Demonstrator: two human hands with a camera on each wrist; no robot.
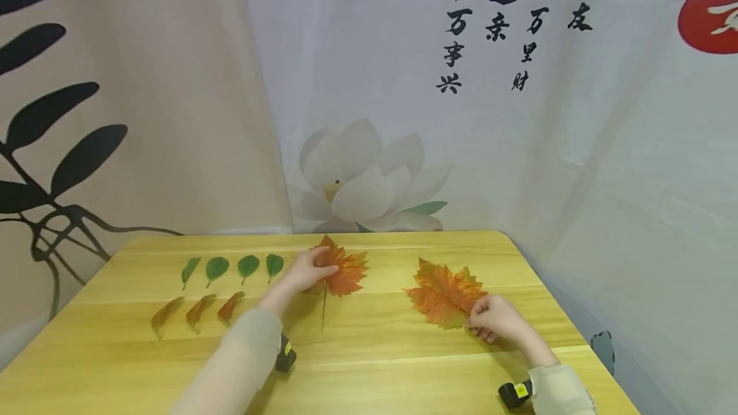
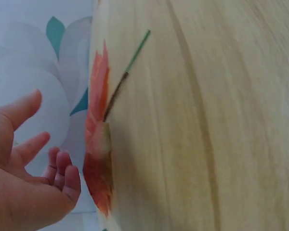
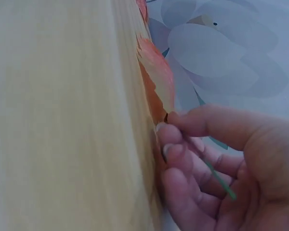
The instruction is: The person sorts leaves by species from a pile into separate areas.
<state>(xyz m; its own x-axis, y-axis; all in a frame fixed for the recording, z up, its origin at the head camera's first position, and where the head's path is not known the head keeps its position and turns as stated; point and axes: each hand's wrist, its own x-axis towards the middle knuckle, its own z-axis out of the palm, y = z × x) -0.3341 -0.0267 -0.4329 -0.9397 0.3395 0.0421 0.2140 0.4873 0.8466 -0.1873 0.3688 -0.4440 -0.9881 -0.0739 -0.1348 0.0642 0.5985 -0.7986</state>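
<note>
An orange-red maple leaf (image 1: pixel 350 272) lies on the table near its back edge, its thin stem (image 2: pixel 119 92) pointing toward the front. Just over that leaf's left part is my left hand (image 1: pixel 302 272); in the left wrist view its fingers are spread and loosely bent, with nothing between them. To the right, a second orange maple leaf (image 1: pixel 442 292) has its lower right side at my right hand (image 1: pixel 497 320). Thumb and fingertips of this hand pinch the leaf at the base of its stem, and the green stem end (image 3: pixel 220 179) passes across the palm.
On the wooden table (image 1: pixel 369 376), several small green leaves (image 1: pixel 248 266) form a row at the back left. Three narrow reddish-brown leaves (image 1: pixel 200 312) make a row in front of them. A printed curtain (image 1: pixel 369 82) hangs behind the table.
</note>
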